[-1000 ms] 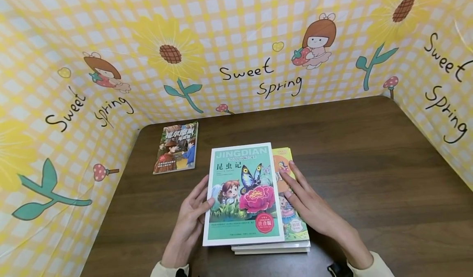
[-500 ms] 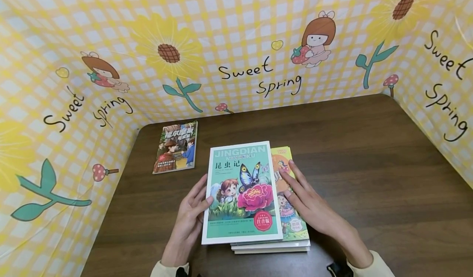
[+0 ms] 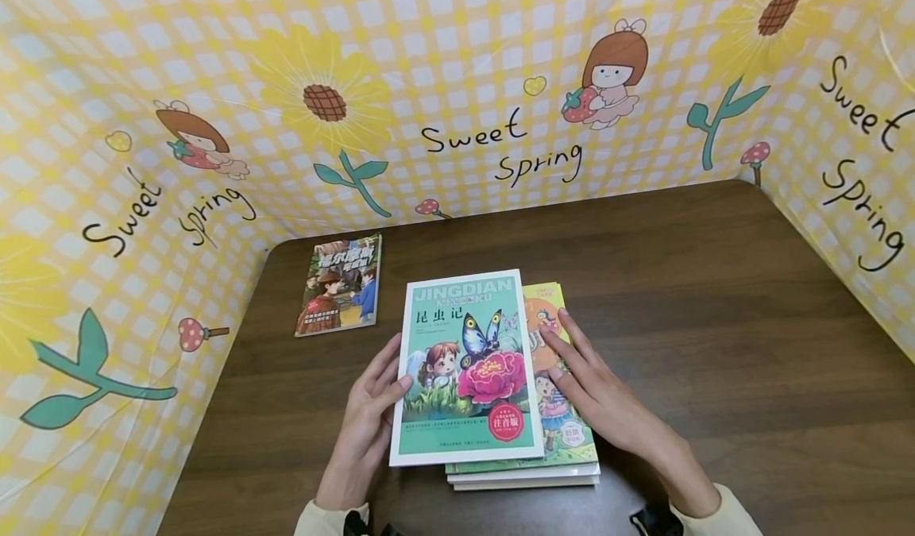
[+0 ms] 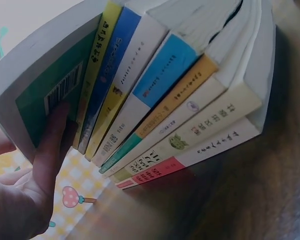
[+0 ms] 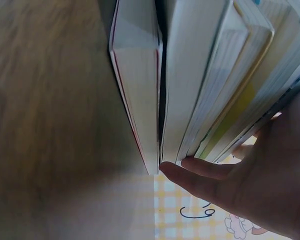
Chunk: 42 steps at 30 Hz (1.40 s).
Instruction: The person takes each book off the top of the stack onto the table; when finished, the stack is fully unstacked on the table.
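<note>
A green book point(image 3: 465, 369) with a white border, a butterfly and a pink flower on its cover is gripped at its left edge by my left hand point(image 3: 364, 421). The thumb lies on the cover, and fingers reach under the barcoded back point(image 4: 64, 89). It overlaps a stack of several books, hiding much of the yellow top book point(image 3: 561, 417). In the left wrist view the green book is tilted off the stack's colored spines point(image 4: 165, 75). My right hand point(image 3: 608, 397) rests along the stack's right side, fingers extended over the yellow book's edge and against the page edges point(image 5: 190, 100).
A smaller book point(image 3: 341, 286) with two cartoon figures on its cover lies at the back left of the brown wooden table point(image 3: 665, 298). Yellow checked cloth point(image 3: 457, 75) walls the table at the back and both sides.
The green book has shifted slightly up and left in the head view, exposing a little more of the yellow book. My right hand has stayed nearly in place.
</note>
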{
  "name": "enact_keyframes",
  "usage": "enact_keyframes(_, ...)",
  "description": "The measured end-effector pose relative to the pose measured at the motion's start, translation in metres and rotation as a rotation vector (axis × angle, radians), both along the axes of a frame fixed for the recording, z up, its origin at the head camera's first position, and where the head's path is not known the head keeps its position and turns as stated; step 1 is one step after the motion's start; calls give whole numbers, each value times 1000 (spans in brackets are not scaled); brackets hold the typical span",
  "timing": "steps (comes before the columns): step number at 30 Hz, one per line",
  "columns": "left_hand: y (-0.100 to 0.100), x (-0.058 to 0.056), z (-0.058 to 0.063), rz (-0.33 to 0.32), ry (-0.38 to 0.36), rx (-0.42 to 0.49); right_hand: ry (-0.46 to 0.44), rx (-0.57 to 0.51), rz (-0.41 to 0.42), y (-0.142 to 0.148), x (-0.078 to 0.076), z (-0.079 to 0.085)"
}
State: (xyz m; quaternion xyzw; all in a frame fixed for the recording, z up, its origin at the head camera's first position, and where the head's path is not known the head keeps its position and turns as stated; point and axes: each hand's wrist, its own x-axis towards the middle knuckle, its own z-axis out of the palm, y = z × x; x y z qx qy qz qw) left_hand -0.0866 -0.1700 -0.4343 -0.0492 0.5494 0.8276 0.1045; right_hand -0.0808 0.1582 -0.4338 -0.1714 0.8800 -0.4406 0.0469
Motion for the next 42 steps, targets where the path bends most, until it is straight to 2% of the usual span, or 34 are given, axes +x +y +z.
enact_keyframes(28,-1,-3,2,-5,-11,-32,-15,-22,-3,0,1,0)
enact_keyframes(42,0,-3,2,6,-47,-20,-30,-21,-6,-1,0,0)
